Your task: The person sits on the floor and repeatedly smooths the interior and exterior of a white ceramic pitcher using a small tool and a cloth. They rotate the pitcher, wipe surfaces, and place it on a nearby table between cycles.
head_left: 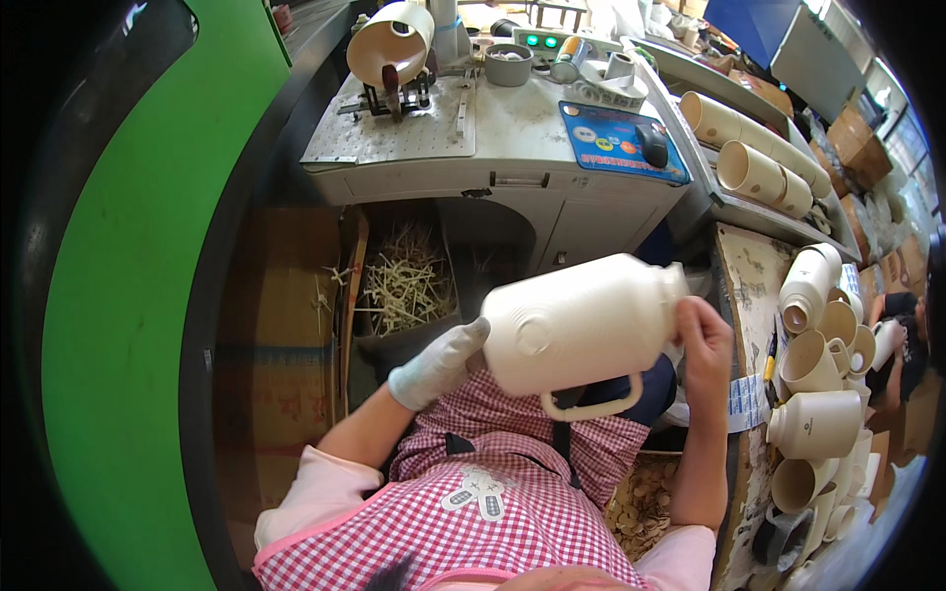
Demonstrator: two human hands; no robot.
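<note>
A large cream plastic jug casing (581,320), with a loop handle on its lower side and a round mark on its wall, lies sideways across my lap in mid-air. My left hand (443,361), in a pale glove, grips its wide end at the left. At the narrow neck on the right, my bare right hand (702,340) has its fingers bent round the rim; the fingertips are partly hidden behind it.
Ahead stands a workbench (394,180) with a cream cylinder (390,44) on a fixture, a grey bowl (508,65) and a mouse (651,145) on a blue pad. Several casings (818,426) crowd the right-hand table. A box of plastic scraps (409,286) sits below; a green panel (138,246) rises left.
</note>
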